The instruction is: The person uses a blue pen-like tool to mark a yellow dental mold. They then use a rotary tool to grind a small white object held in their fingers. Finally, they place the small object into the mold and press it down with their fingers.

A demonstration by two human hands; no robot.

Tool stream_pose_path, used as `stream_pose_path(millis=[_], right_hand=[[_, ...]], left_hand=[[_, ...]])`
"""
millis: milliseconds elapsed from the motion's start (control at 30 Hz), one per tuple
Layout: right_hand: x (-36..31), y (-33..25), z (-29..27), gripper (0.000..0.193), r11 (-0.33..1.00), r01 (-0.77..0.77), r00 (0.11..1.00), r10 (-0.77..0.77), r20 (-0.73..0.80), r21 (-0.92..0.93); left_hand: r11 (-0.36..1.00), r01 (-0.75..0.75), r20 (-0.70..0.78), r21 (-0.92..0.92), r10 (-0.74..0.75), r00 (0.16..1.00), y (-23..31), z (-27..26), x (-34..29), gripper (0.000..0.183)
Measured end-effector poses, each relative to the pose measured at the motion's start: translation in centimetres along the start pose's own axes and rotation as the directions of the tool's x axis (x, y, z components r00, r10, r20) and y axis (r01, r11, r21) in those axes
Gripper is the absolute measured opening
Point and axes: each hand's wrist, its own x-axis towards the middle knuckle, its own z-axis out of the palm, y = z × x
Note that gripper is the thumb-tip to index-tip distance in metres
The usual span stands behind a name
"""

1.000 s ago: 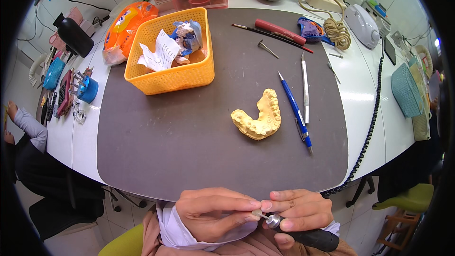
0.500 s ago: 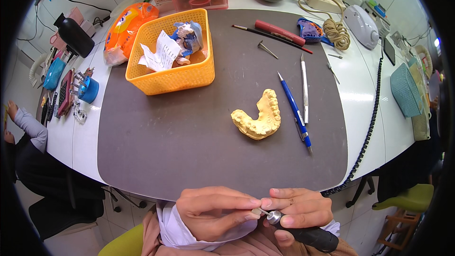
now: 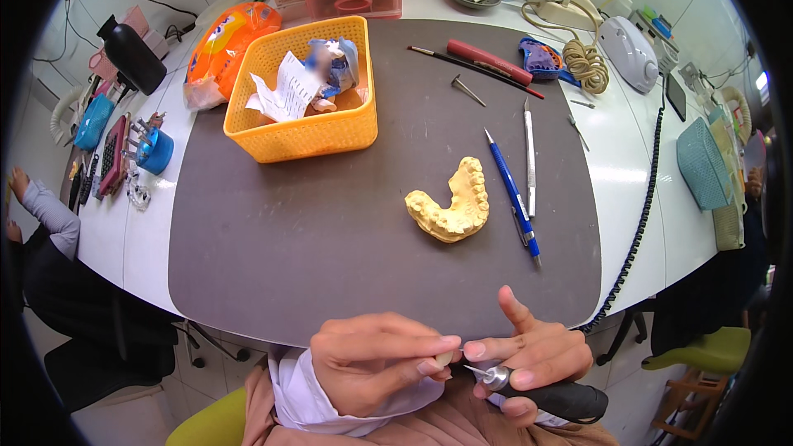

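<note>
The left hand (image 3: 384, 367) has thumb and forefinger pinched on a small pale piece (image 3: 444, 358), which sits between their tips. The right hand (image 3: 541, 361) grips a black drill (image 3: 570, 402), one finger raised clear. The drill's thin bit (image 3: 475, 369) points toward the piece, just beside it. A tooth model (image 3: 450, 211) lies well apart on the mat (image 3: 297, 256).

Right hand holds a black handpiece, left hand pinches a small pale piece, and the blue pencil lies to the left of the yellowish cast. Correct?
Only the side is wrong: in the head view, the blue pencil lies to the right of the yellowish cast. The right hand holds a black handpiece and the left hand pinches a small pale piece.
</note>
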Motion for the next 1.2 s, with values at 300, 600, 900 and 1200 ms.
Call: stream_pose_path(millis=[300,600,900,1200], right_hand=[[1.1,-0.2,0.3,0.023,0.978,0.049,0.998,-0.042,0.040,-0.202],[1.4,-0.7,0.0,0.023,0.985,-0.026,0.995,0.042,0.092,-0.168],[1.1,-0.6,0.0,0.023,0.981,-0.050,0.995,0.066,0.081,-0.187],[1.1,-0.9,0.3,0.023,0.974,-0.056,0.994,0.076,0.082,-0.219]], left_hand=[[0.999,0.033,0.004,-0.024,-0.033,0.999,-0.1,-0.1,0.0,0.025],[0.999,0.034,-0.014,-0.024,-0.034,0.999,-0.2,-0.1,0.0,0.023],[0.999,0.038,0.006,-0.022,-0.038,0.999,-0.4,-0.3,0.0,0.024],[0.998,0.053,0.008,-0.033,-0.052,0.999,-0.3,-0.4,-0.1,0.024]])
